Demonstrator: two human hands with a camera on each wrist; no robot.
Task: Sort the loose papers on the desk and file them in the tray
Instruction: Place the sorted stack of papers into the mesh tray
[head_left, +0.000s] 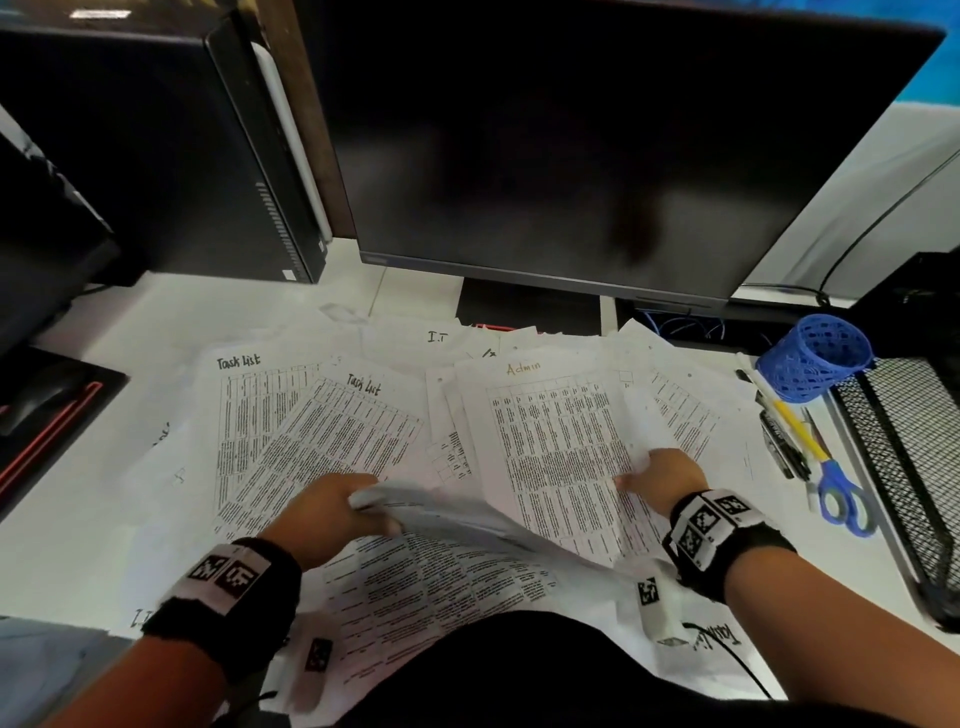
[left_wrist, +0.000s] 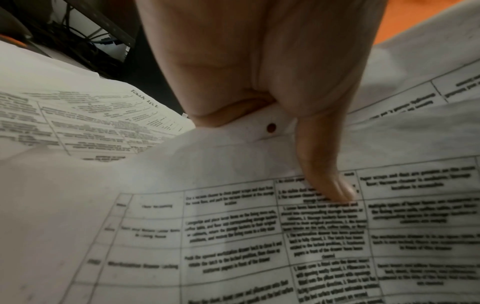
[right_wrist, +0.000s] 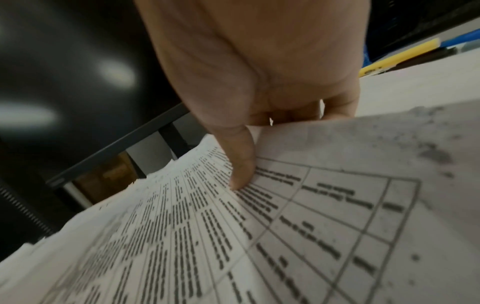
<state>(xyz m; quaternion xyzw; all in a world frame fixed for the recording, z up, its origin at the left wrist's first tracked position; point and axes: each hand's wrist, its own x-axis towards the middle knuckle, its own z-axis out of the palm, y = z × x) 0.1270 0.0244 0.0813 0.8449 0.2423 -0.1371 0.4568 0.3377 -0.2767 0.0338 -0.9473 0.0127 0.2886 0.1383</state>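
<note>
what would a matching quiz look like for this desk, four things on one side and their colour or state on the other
Things:
1. pen holder
2. "Admin" heading
3. monitor
4. tray

Colour or state:
A. black wire mesh
B. orange handwriting
C. blue, tipped on its side
D. dark screen

Pairs: 1-C, 2-B, 3-D, 4-A

I'm in an office: my worktop (head_left: 156, 322) holds a monitor (head_left: 597, 145), computer tower (head_left: 171, 140), printed papers (head_left: 556, 441) and a mesh tray (head_left: 904, 452).
</note>
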